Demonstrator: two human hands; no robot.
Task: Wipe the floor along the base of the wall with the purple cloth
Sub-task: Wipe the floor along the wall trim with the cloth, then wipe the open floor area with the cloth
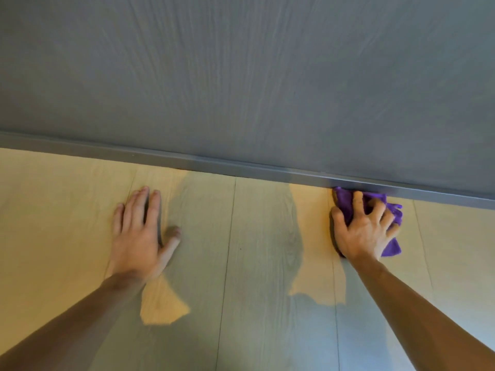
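Left hand [139, 231]: I have it pressed flat on the floor [254, 263], palm down, fingers spread wide and pointing toward the skirting [187, 160], holding nothing. It sits a little short of the skirting, not touching it.
Floor: pale wood-look planks running away from the skirting toward me; my shadow falls across the stretch between my two arms.
Skirting: a grey strip along the foot of the grey wood-grain wall [241, 70], sloping down to the right in my view.
Right hand [361, 231]: fingers splayed and curled down over the purple cloth [345, 202], pinning it to the floor.
Purple cloth: bunched under my right hand, its far edge touching the skirting, a corner poking out toward my wrist.
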